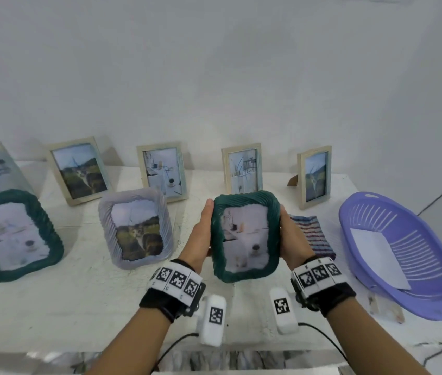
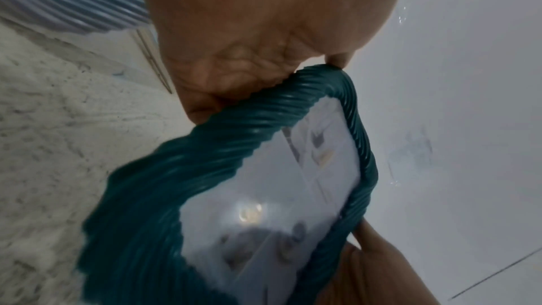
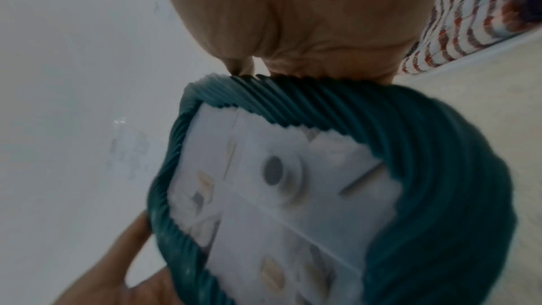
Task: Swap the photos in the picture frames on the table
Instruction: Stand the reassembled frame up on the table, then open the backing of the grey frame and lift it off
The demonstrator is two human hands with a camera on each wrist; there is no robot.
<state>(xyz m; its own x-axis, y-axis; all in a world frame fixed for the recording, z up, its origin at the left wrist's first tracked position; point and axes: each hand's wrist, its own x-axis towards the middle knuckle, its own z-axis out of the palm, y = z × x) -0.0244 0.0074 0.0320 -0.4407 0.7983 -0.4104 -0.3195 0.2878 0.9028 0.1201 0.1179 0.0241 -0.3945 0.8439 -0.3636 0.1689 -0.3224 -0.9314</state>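
Green ribbed frame clamped between left hand and right hand, both grips holding its long sides, long axis upright, above table.

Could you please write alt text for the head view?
Both hands, left and right, hold a green frame upright over a white table, with seven more frames behind and a purple basket at right.

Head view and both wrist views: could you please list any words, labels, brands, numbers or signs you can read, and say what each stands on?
No readable words, numbers or brand names in any view.
Wrist bands: black-and-white square code markers only, no letters.
White blocks: one code marker each, no text.
Held green frame: its photo shows no writing.
White sheet in the purple basket: looks blank.
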